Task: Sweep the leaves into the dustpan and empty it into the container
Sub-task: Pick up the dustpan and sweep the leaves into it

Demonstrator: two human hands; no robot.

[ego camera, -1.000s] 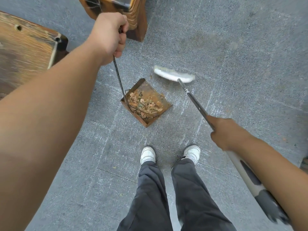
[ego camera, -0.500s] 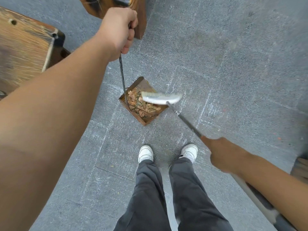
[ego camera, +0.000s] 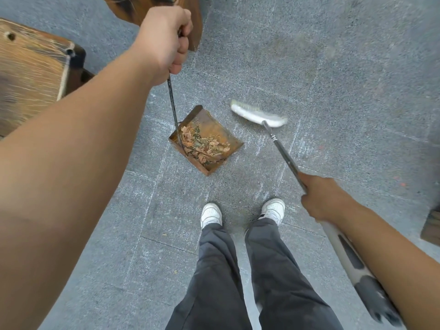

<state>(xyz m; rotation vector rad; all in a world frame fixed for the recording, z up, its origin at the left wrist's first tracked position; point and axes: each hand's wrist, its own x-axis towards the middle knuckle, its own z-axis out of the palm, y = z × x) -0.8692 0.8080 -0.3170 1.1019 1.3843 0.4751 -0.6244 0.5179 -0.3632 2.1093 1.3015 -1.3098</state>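
Left hand [ego camera: 164, 41] wrapped around the top of the thin upright rod handle of the rusty metal dustpan [ego camera: 215, 132], resting on the grey paved floor [ego camera: 333, 79] just ahead of the white shoes [ego camera: 210, 214]; right hand [ego camera: 320, 198] gripping the broom [ego camera: 258, 114] midway along its shaft, blurred head just beside the pan's open edge. Inside the pan, a loose heap of dry leaves [ego camera: 203, 145] against the back wall. Likely light, brittle and quick to scatter, so best carried level by the stiff rod; no clear sight of the container.
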